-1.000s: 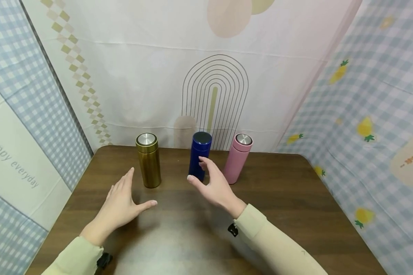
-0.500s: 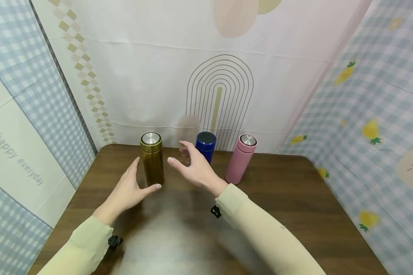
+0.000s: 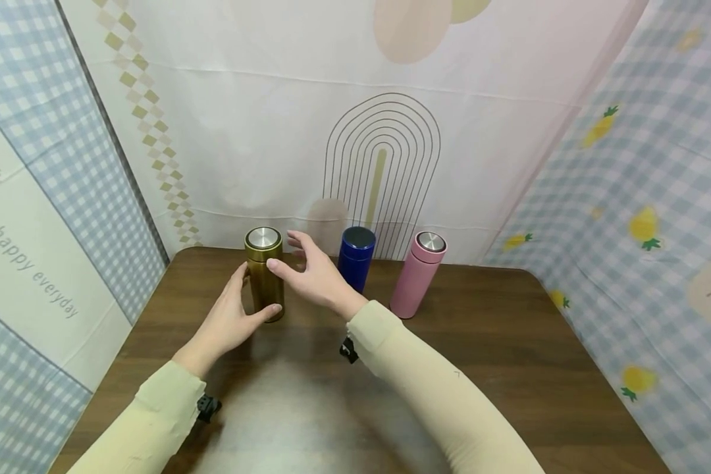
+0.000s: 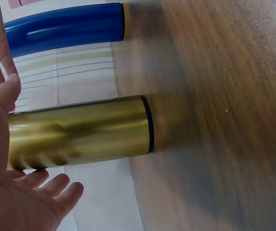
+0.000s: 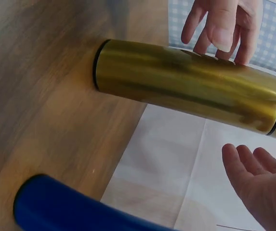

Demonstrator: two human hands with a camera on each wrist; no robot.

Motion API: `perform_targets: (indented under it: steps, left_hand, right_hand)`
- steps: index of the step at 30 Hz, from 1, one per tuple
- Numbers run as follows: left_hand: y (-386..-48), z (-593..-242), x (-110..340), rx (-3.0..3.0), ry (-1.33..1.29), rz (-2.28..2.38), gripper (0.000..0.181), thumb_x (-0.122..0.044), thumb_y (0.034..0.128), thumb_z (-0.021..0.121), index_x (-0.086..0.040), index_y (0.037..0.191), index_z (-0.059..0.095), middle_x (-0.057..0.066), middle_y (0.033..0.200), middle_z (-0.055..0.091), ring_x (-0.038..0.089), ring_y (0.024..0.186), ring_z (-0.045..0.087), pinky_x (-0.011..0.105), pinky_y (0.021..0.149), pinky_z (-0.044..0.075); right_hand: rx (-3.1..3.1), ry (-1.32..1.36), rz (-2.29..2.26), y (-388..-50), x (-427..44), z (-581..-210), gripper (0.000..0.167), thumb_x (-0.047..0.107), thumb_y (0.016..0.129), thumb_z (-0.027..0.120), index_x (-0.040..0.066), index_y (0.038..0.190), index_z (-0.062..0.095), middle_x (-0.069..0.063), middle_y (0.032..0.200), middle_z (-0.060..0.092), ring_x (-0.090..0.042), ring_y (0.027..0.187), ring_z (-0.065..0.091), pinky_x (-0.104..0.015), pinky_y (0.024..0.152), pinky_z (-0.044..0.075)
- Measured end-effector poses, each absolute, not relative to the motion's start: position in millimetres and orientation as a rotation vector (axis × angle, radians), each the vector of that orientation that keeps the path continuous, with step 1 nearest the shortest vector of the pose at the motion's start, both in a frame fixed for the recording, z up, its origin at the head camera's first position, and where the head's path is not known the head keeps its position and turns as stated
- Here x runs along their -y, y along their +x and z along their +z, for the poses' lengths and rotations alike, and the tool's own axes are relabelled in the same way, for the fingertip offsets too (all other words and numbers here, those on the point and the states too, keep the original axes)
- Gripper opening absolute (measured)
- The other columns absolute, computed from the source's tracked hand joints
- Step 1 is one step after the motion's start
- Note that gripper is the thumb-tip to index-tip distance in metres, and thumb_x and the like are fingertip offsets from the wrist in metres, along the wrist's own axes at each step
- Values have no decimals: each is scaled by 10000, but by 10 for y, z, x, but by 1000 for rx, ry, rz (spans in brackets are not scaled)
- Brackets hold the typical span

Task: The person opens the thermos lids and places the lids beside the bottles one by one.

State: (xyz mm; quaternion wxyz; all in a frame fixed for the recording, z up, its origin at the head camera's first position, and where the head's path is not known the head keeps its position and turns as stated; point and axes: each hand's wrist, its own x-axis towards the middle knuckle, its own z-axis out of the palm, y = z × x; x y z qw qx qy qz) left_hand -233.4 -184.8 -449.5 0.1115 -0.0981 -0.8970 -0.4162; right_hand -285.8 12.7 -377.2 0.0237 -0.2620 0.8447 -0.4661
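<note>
A gold thermos flask with a silver-topped lid stands upright at the left of the table's far side. My left hand is around its body, thumb in front and fingers on the far left side; in the right wrist view the fingertips of this hand meet or nearly meet the flask. From the right, my right hand reaches toward the lid, thumb and fingers spread. The right wrist view has a gap between the right fingers and the flask. Neither hand grips it.
A blue flask stands behind my right wrist, partly covered by it. Further right is a pink flask. All are on a dark wooden table, with a white cloth hanging behind and checked cloths at both sides.
Both hands have closed in on the gold flask. The right hand has swept left, past the blue flask; the left has moved forward and right. The flasks stay standing; the view has shifted slightly.
</note>
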Motion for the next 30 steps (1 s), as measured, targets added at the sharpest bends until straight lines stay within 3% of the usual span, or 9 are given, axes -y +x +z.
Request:
perform_targets:
  steps: [9,12,18,30]
  left_hand:
    - [-2275,-4519,1778,2559,-332,-1241,957,-456,816,747,-56,1495,204,182,1478,311,354,1347,347,537,1038,345]
    - [-2238,-4522,1756,2529,-370,-1231,904,-401,828,754,-41,1475,236,179,1453,338,350,1330,369,520,1032,358]
    - [-2172,-4548,1691,2524,-442,-1170,844,-373,844,744,-64,1465,264,147,1450,337,333,1307,396,517,1018,371]
    - [-1964,-4518,1423,2552,-494,-1066,812,-326,845,753,-37,1450,295,168,1427,352,325,1262,435,512,1012,375]
  right_hand:
    - [-2492,-834,-1606,-2813,-99,-3786,810,478,856,693,219,1502,279,6,1380,467,-118,1188,530,-306,950,467]
    - [-2501,-848,-1618,-2784,-124,-3786,824,437,851,717,183,1499,278,-7,1346,490,-114,1157,549,-329,949,473]
    - [-2626,-853,-1514,-2725,-242,-3777,786,444,833,733,161,1450,337,11,1281,527,-94,1080,575,-367,905,502]
    - [-2721,-818,-1502,-2512,-584,-3812,680,422,794,781,160,1317,435,59,1155,574,-64,985,591,-248,826,500]
